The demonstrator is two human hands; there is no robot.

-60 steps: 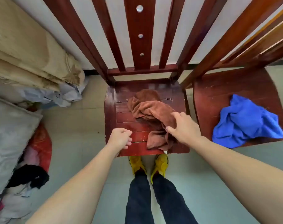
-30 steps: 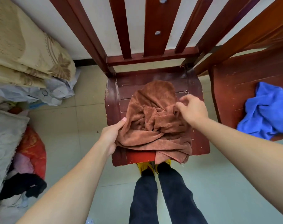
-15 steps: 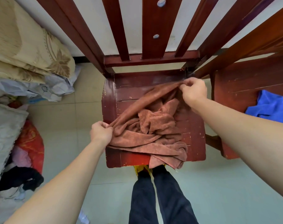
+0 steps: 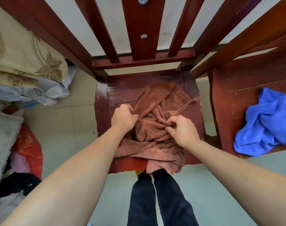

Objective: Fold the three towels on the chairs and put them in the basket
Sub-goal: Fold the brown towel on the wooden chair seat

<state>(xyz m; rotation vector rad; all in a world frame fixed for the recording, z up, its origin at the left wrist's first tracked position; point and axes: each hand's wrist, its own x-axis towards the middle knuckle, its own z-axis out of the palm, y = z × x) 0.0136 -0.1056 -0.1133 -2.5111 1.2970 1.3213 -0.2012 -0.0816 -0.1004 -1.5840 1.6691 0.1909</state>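
Observation:
A crumpled brown towel (image 4: 157,128) lies on the seat of the dark red wooden chair (image 4: 103,101) in front of me, one corner hanging over the seat's front edge. My left hand (image 4: 123,119) is closed on a fold at the towel's left side. My right hand (image 4: 182,131) pinches a fold near the towel's middle. A bunched blue towel (image 4: 266,121) rests on the seat of a second red chair (image 4: 233,88) to the right. No basket and no third towel are in view.
Folded beige bedding (image 4: 23,54) and plastic bags are piled at the left, with a red bundle (image 4: 28,147) and dark clothes on the floor below. The chair's slatted back (image 4: 139,30) rises ahead. My legs in dark trousers stand at the seat's front edge.
Both hands have shifted inward along the brown towel: the left moved from the seat's left edge toward the middle, the right came back from the far right corner to the centre. The towel is more bunched.

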